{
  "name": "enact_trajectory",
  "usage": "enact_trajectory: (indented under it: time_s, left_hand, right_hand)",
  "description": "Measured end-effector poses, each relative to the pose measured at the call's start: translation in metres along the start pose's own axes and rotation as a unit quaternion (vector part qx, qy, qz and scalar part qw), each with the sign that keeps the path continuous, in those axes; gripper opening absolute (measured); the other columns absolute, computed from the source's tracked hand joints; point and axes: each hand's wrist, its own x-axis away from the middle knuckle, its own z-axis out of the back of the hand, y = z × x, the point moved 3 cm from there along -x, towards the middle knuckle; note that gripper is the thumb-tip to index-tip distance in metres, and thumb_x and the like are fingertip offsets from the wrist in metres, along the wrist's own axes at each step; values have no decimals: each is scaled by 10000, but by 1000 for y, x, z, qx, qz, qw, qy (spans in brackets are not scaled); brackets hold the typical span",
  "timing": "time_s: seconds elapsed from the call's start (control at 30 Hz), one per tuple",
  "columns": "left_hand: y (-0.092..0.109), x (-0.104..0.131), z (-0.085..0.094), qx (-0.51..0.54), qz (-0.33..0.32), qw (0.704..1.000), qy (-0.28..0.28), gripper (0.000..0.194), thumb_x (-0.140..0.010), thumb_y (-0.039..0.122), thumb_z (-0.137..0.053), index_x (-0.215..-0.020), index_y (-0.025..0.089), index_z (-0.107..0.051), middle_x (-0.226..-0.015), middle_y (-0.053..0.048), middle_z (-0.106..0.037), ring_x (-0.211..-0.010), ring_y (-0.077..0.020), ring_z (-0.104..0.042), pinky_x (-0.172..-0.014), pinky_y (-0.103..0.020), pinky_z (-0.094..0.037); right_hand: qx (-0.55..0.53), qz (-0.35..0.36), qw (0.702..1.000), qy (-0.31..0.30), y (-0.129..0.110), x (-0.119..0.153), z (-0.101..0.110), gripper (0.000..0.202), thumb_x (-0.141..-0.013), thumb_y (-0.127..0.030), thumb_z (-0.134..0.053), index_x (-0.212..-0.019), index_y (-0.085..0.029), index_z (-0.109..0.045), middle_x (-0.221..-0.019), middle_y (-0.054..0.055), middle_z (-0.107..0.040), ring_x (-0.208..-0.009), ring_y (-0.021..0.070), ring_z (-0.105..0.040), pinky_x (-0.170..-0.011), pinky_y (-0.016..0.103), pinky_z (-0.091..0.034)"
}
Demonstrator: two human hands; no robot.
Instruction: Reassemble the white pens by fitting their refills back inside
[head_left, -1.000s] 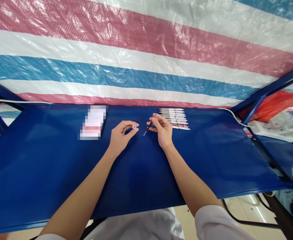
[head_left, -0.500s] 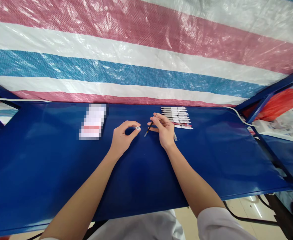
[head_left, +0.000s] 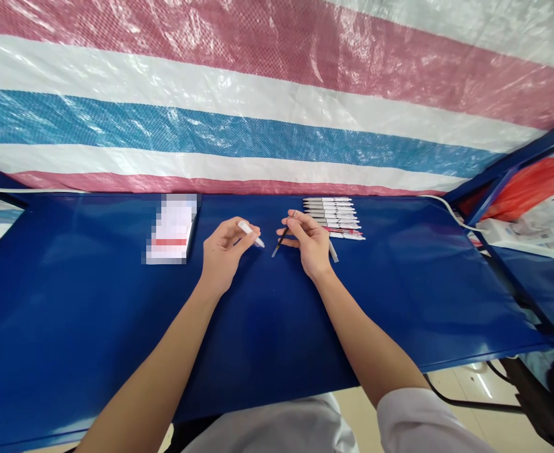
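Note:
My left hand (head_left: pixel 225 251) is closed, pinching a short white pen barrel part (head_left: pixel 251 233) between thumb and fingertips, tilted down to the right. My right hand (head_left: pixel 308 245), also closed, grips a dark ink refill (head_left: pixel 281 241) slantwise, its translucent end pointing down toward the left. A small spring-like bit shows at the refill's upper end by the fingertips. A grey pen part (head_left: pixel 334 251) sticks out beside the right wrist; whether the hand holds it, I cannot tell. Just behind this hand lies a row of several white and grey pens (head_left: pixel 333 211), with red-marked ones at the near end.
A box or pad with a blurred face (head_left: pixel 170 226) lies on the blue table (head_left: pixel 116 302) at the left. A striped plastic sheet (head_left: pixel 258 138) hangs behind. At the right are a blue frame post, a white power strip (head_left: pixel 517 239) and a red bag (head_left: pixel 532 195).
My left hand has turned and shifted slightly left, so the white barrel part now shows its side instead of its open end. My right hand and the refill stay nearly in place.

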Motion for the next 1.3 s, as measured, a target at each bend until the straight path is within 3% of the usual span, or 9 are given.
enact_trajectory:
  time_s: [0.17, 0.47, 0.8, 1.13, 1.3]
  left_hand:
    - [-6, -3, 4, 67, 75, 995, 9, 374, -726, 346, -815, -1042, 238, -645, -955, -31, -731, -908, -216, -717, -842, -422, -596]
    - [-6, -4, 3, 59, 81, 995, 17, 377, -743, 351, -802, -1068, 237, -649, -954, -24, -720, -910, -211, -716, -867, -433, -587]
    - [-6, -8, 4, 43, 85, 995, 30, 423, -724, 367, -813, -1086, 222, -650, -955, -36, -717, -888, -208, -716, -825, -392, -600]
    - [-3, -7, 2, 43, 66, 997, 18, 425, -701, 345, -829, -1067, 209, -661, -932, -29, -716, -865, -194, -710, -796, -372, -600]
    - [-6, -9, 4, 52, 61, 996, 26, 428, -685, 340, -838, -1054, 211, -663, -928, -28, -716, -852, -192, -710, -764, -364, -606]
  right_hand:
    - [-24, -18, 999, -18, 2, -2, 2, 336, -785, -432, -722, -1078, -275, -675, -998, -6, -727, -821, 146, -729, -704, 289, -617]
    - [-25, -11, 999, -21, 2, -2, 1, 339, -801, -455, -698, -1091, -283, -663, -995, -11, -711, -828, 143, -718, -727, 301, -613]
    - [48, 118, 992, -13, -10, 12, -9, 259, -881, -477, -599, -1010, -258, -650, -923, 20, -691, -862, 162, -691, -827, 335, -583]
    - [136, 245, 959, -27, -10, 17, -8, 221, -949, -410, -513, -1038, -267, -657, -961, 23, -711, -896, 160, -688, -825, 323, -571]
    - [119, 262, 958, -21, -8, 14, -5, 211, -947, -401, -522, -1047, -266, -651, -952, 24, -711, -890, 158, -691, -810, 317, -578]
